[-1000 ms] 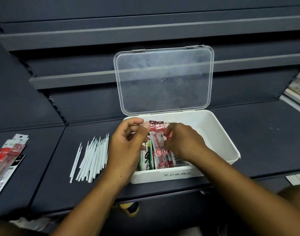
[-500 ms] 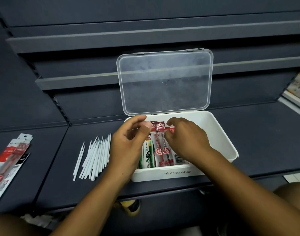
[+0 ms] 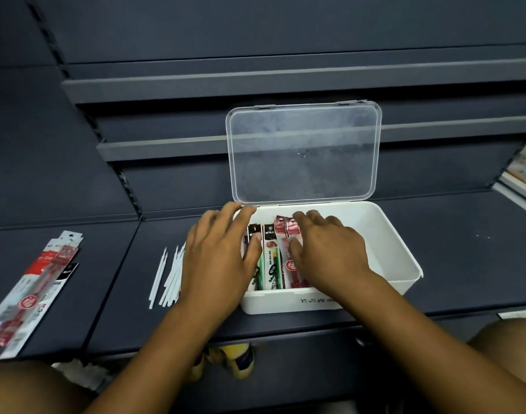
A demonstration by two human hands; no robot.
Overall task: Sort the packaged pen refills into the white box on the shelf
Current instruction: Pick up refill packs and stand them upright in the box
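Release looks done; left hand (image 3: 223, 258) and right hand (image 3: 327, 249), pinching a moment ago, now lie open and flat on the packaged refills (image 3: 270, 258) in the white box (image 3: 399, 258); more packs (image 3: 31, 294) wait on the shelf (image 3: 464, 264).

**penhoarder:** what's that bundle of thin white sticks (image 3: 172, 282)? They're lying loosely fanned out, ends pointing away from the camera.

**shelfie22:** no clue lol. Down and to the right of the sticks there's a yellow shoe (image 3: 240, 369) on the floor. Way off right of them is a stack of printed stuff (image 3: 524, 165), too blurry to read. Above the sticks a grey rail (image 3: 166, 147) runs across.
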